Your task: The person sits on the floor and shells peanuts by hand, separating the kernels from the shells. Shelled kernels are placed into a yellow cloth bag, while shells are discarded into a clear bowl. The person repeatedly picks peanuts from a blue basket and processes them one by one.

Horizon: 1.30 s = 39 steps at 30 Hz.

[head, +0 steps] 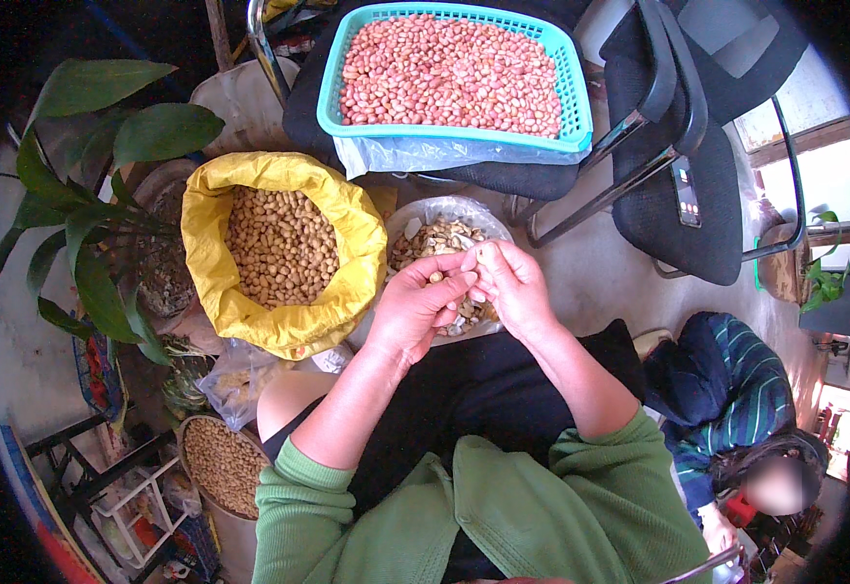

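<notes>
My left hand (414, 303) is curled around an unshelled peanut (436, 277), whose end shows between thumb and forefinger. Fingertips of my right hand (516, 285) meet those of the left and pinch a small pale thing (481, 252), too small to make out. Both hands are above a plastic-lined container (494, 210) of broken peanut shells (425, 244), and they hide part of it. To the left stands a yellow woven sack (209, 270), its rim rolled down, full of unshelled peanuts (282, 248).
Shelled pink peanuts (454, 77) fill a turquoise plastic basket (456, 133) on a black chair (534, 182). A phone (685, 191) lies on another chair (713, 219). A potted plant (151, 131) is at left, above a tub of peanuts (224, 467). Another person (746, 372) sits at right.
</notes>
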Each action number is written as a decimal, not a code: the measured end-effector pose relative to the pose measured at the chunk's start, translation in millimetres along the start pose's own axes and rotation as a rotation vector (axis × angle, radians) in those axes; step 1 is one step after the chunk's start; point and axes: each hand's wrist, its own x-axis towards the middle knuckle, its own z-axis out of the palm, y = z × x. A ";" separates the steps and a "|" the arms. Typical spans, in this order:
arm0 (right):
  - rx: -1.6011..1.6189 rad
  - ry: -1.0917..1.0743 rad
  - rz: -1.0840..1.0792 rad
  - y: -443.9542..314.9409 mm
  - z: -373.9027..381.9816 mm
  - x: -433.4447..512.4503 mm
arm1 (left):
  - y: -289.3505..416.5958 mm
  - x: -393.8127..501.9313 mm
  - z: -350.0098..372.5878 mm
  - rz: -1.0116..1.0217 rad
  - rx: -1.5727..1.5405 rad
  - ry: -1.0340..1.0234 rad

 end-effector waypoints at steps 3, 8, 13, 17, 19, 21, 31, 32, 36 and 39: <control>-0.085 0.018 0.045 0.6 4.1 -1.6 | -2.0 2.3 -5.0 0.048 0.010 -0.017; -0.307 -0.072 -0.018 -5.9 17.0 -8.3 | -7.1 4.6 -6.5 0.141 -0.021 0.081; -0.549 0.007 -0.276 0.5 19.7 -7.6 | -10.7 2.9 -3.6 0.203 -0.002 0.085; -0.425 0.056 -0.150 -4.7 16.4 -7.8 | -16.0 2.9 -2.0 0.217 -0.055 0.039; -0.479 0.045 -0.216 -5.7 17.2 -6.3 | -16.8 2.7 -1.3 0.219 -0.084 0.011; -0.458 0.042 -0.217 -6.7 23.0 -7.3 | -16.6 2.9 -3.6 0.222 -0.109 -0.025; 0.381 0.111 0.202 4.8 6.8 1.0 | -1.1 -5.2 9.0 0.876 1.129 0.095; 0.383 0.119 0.218 6.2 4.7 0.6 | -0.2 -5.9 9.0 0.863 1.157 0.088; 0.191 0.146 0.320 7.4 -6.9 2.2 | -1.0 -0.7 1.2 0.738 0.925 0.091; -0.152 0.116 0.287 8.2 -19.5 3.8 | 3.4 -5.0 -4.1 0.145 0.405 0.128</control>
